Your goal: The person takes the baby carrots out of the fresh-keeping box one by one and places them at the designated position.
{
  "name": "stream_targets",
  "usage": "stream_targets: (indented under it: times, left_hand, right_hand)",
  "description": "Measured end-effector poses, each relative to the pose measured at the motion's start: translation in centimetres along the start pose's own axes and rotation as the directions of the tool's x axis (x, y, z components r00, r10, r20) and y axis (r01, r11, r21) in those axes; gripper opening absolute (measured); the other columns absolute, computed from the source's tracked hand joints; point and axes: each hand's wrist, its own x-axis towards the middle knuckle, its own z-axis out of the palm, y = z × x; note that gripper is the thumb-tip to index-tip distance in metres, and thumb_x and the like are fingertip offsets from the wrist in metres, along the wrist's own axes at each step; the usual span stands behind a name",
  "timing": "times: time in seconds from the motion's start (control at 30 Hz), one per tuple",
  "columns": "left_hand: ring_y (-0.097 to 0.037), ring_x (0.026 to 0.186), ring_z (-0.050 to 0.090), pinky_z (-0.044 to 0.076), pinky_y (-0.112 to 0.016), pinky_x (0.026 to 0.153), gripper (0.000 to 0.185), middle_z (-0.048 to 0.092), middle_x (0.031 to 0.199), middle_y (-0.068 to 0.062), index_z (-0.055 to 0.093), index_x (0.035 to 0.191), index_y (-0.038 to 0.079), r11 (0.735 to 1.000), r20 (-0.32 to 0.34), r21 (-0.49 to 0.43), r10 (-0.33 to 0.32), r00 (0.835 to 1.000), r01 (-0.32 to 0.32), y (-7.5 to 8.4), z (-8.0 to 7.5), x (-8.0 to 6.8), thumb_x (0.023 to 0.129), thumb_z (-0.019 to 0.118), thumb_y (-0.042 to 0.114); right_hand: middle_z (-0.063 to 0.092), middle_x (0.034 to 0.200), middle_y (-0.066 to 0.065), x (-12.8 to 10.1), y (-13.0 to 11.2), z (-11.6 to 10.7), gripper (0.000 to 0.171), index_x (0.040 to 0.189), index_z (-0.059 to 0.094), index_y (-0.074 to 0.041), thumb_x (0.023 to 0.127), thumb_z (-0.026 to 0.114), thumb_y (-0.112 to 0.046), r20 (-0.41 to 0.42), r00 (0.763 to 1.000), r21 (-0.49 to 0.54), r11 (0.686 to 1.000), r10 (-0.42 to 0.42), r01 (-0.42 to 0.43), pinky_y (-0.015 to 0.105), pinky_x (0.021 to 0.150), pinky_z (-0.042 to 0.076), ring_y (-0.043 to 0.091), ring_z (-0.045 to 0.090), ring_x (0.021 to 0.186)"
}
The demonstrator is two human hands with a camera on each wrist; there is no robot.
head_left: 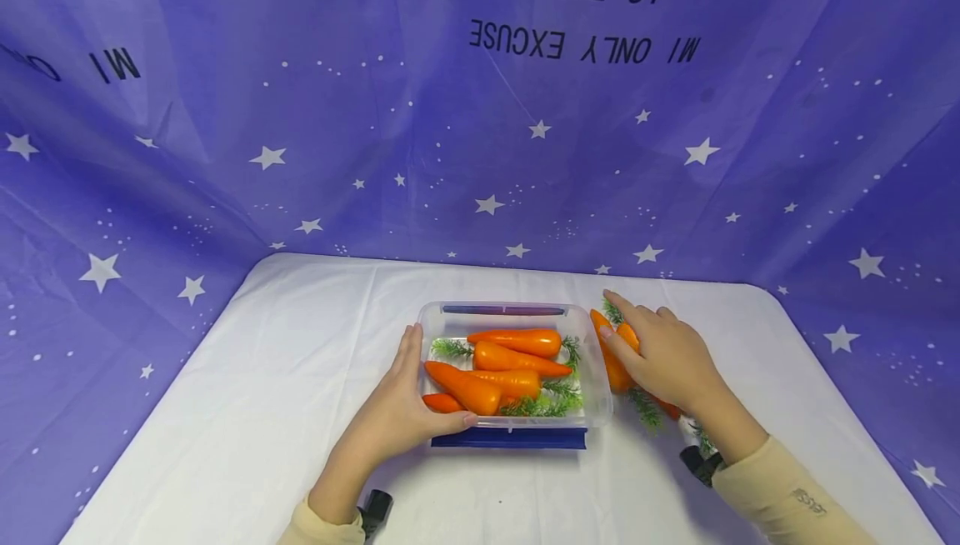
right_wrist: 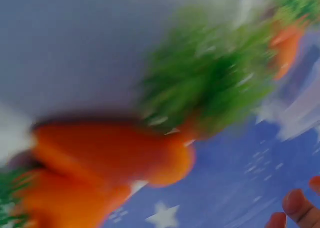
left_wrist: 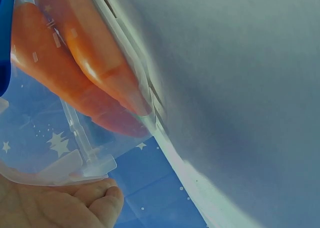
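In the head view, a clear plastic box (head_left: 600, 412) holds several glossy orange carrots (head_left: 517, 358) with feathery green tops. My left hand (head_left: 401, 407) grips the box's near left corner, fingers along the left wall and thumb over the front rim. The left wrist view shows carrots (left_wrist: 105, 62) through the clear wall, above my left fingers. To the right of the box, my right hand (head_left: 667, 353) reaches over more carrots (head_left: 617, 366), partly hiding them. Its index finger is extended. Blurred carrots (right_wrist: 110, 153) fill the right wrist view, apart from the fingertips (right_wrist: 295, 202).
A blue latch flap (head_left: 510, 438) hangs at the box's front, and another latch (head_left: 504, 310) is at its back. Green tops (head_left: 702, 438) lie near my right wrist. The white tabletop (head_left: 247, 412) meets a purple star-patterned cloth (head_left: 420, 153) behind and at both sides.
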Motion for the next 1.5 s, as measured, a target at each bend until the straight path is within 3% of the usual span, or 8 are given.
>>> stream_targets:
  times: [0.13,0.37,0.43,0.6,0.87,1.0,1.23,1.5]
  left_hand:
    - [-0.02,0.147,0.012,0.023,-0.048,0.116,0.137,-0.005,0.161,-0.001,-0.009,0.152,0.025,1.0,0.004,0.005,-0.001,1.0,0.001,0.0,0.0,0.0,0.054,0.071,0.078]
    - [-0.022,0.147,0.012,0.024,-0.05,0.115,0.137,-0.007,0.16,0.001,-0.009,0.152,0.025,1.0,0.006,0.012,0.0,1.0,0.0,0.1,-0.1,-0.1,0.054,0.07,0.079]
    - [-0.023,0.147,0.013,0.025,-0.05,0.115,0.137,-0.007,0.16,0.001,-0.009,0.152,0.024,1.0,0.005,0.013,0.002,1.0,-0.002,0.1,-0.1,-0.1,0.055,0.07,0.079]
    - [-0.024,0.146,0.016,0.027,-0.05,0.114,0.136,-0.005,0.161,0.0,-0.008,0.152,0.024,1.0,0.0,0.006,0.004,1.0,-0.004,0.1,-0.1,-0.1,0.055,0.07,0.078]
    - [-0.023,0.146,0.015,0.028,-0.05,0.114,0.135,-0.005,0.161,-0.002,-0.009,0.152,0.025,1.0,0.002,0.005,0.012,1.0,-0.012,0.2,-0.1,-0.1,0.056,0.071,0.077]
    - [-0.022,0.146,0.015,0.027,-0.051,0.114,0.135,-0.005,0.161,-0.001,-0.009,0.152,0.025,1.0,0.002,0.007,0.011,1.0,-0.011,0.2,-0.2,-0.1,0.056,0.071,0.077]
    - [-0.022,0.146,0.014,0.026,-0.05,0.114,0.135,-0.008,0.16,0.002,-0.01,0.151,0.026,1.0,0.009,-0.007,0.009,1.0,-0.009,0.1,-0.4,-0.1,0.057,0.073,0.073]
    - [-0.022,0.146,0.017,0.028,-0.051,0.113,0.134,-0.006,0.161,0.0,-0.009,0.152,0.025,1.0,0.004,-0.014,0.018,1.0,-0.018,0.0,-0.2,-0.1,0.057,0.072,0.075]
  right_hand:
    - [0.069,0.101,-0.001,0.5,-2.9,-0.4,0.061,0.147,0.029,-0.036,0.093,0.035,-0.064,-0.017,0.997,0.037,0.996,-0.078,0.078,0.051,0.08,0.05,0.029,0.06,0.093]
    - [0.06,0.13,-0.005,1.3,-7.4,-0.4,0.06,0.147,0.028,-0.04,0.092,0.039,-0.062,0.025,0.982,0.105,0.978,-0.185,0.182,0.056,0.097,0.044,0.033,0.057,0.118]
    - [0.063,0.125,-0.007,1.5,-8.5,-0.1,0.06,0.146,0.028,-0.042,0.092,0.037,-0.065,0.04,0.979,0.103,0.976,-0.199,0.194,0.054,0.1,0.043,0.03,0.058,0.117]
    - [0.06,0.13,-0.011,2.2,-10.7,0.7,0.061,0.146,0.023,-0.046,0.09,0.029,-0.07,0.079,0.968,0.151,0.962,-0.24,0.226,0.044,0.095,0.048,0.016,0.059,0.114]
    - [0.057,0.133,-0.008,3.0,-13.0,2.2,0.061,0.146,0.03,-0.039,0.092,0.035,-0.065,0.145,0.935,0.194,0.936,-0.322,0.292,0.04,0.095,0.049,0.015,0.058,0.115]
    - [0.062,0.124,-0.006,3.1,-13.7,2.7,0.062,0.147,0.029,-0.038,0.092,0.035,-0.065,0.19,0.918,0.209,0.928,-0.348,0.308,0.04,0.086,0.051,0.015,0.061,0.106]
    - [0.061,0.088,-0.013,3.5,-14.3,3.4,0.06,0.147,0.029,-0.037,0.093,0.035,-0.062,0.26,0.887,0.288,0.907,-0.382,0.307,0.024,0.056,0.044,0.006,0.053,0.064]
    - [0.063,0.121,-0.007,3.5,-14.8,4.1,0.057,0.146,0.035,-0.034,0.094,0.037,-0.059,0.282,0.875,0.28,0.906,-0.393,0.317,0.033,0.07,0.052,0.009,0.062,0.086]
